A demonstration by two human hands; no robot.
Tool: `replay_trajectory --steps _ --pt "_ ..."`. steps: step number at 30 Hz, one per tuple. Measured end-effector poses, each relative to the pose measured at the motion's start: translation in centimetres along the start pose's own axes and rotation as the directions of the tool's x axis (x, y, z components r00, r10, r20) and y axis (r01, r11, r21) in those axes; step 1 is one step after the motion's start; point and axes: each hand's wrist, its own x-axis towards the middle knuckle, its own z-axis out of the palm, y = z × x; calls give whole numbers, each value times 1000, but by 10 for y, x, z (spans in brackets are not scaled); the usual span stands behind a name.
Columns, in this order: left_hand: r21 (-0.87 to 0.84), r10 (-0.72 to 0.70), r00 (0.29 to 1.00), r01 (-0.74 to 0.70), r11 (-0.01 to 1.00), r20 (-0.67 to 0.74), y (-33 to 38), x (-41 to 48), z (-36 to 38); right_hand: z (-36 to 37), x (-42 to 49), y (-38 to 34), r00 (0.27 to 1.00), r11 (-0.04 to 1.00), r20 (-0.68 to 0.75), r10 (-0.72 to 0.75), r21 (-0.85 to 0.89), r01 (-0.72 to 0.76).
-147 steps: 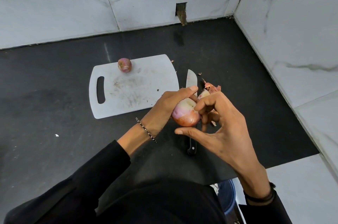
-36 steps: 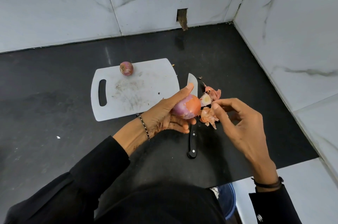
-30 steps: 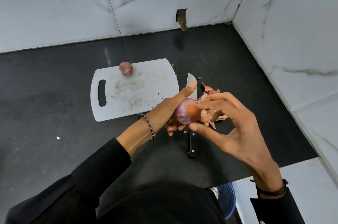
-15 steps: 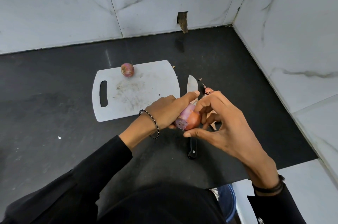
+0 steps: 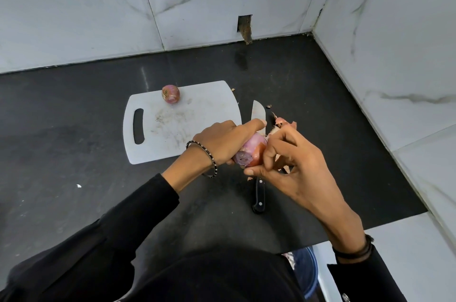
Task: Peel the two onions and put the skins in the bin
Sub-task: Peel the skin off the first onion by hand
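My left hand (image 5: pixel 222 141) grips a partly peeled onion (image 5: pixel 251 152) above the black counter, its cut end facing me. My right hand (image 5: pixel 296 166) meets the onion from the right, fingertips curled against its orange skin. Loose skins (image 5: pixel 283 122) lie on the counter just behind my right hand. A second small onion (image 5: pixel 170 93) sits on the far edge of the white cutting board (image 5: pixel 177 124). A blue bin (image 5: pixel 307 269) shows below the counter edge, mostly hidden by my body.
A knife (image 5: pixel 258 193) with a black handle lies on the counter under my hands, blade pointing away. Marble walls close the back and right. Small skin scraps (image 5: pixel 268 106) lie near the blade tip.
My left hand has turned the onion so its cut end faces me. My right hand dropped a piece of skin on the pile and returned to the onion.
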Motion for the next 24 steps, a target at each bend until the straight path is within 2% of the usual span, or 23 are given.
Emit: replay_trajectory --steps 4,10,17,20,24 --pt "-7 -16 999 16 1000 38 -1 4 3 -2 0 -1 994 993 -46 100 70 -96" --pt "143 81 993 -93 985 90 1 1 1 -1 -1 -1 996 993 -20 90 77 -88" --pt "243 106 988 -130 961 110 0 -1 2 1 3 3 999 997 30 42 -60 -40" --pt "199 93 991 -111 974 96 -4 4 2 2 2 3 998 998 13 56 18 -56" --pt "182 116 988 -133 974 102 -4 4 0 3 3 2 999 999 4 48 -1 -48"
